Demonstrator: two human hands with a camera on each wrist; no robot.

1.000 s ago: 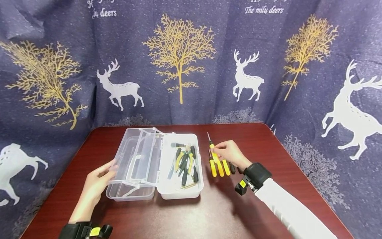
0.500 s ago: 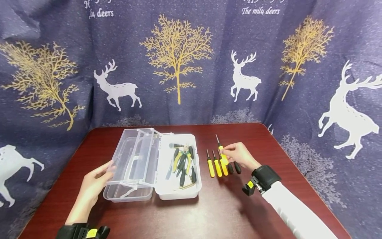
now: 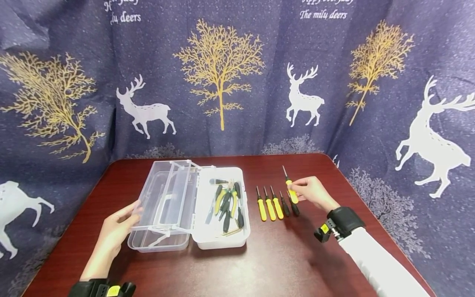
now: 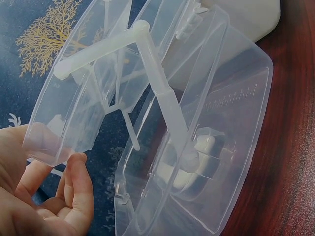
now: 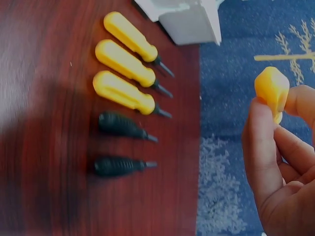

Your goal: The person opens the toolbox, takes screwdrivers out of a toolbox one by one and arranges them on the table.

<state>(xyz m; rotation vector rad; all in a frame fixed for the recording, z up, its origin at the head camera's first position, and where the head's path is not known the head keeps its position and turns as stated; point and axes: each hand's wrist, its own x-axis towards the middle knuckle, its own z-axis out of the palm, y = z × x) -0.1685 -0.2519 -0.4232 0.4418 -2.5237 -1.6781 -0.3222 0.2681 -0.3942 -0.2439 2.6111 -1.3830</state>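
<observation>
A dark red table point(image 3: 267, 264) stands before a deer-print curtain point(image 3: 222, 74). The open toolbox point(image 3: 208, 241) holds pliers point(image 3: 228, 202) in its white base; its clear lid tray point(image 3: 163, 198) holds nothing. The left hand point(image 3: 116, 231), fingers relaxed, rests against the lid's edge. The right hand point(image 3: 315, 192) pinches a yellow screwdriver point(image 3: 290, 189) above five others point(image 3: 276, 204) lying in a row just right of the toolbox.
</observation>
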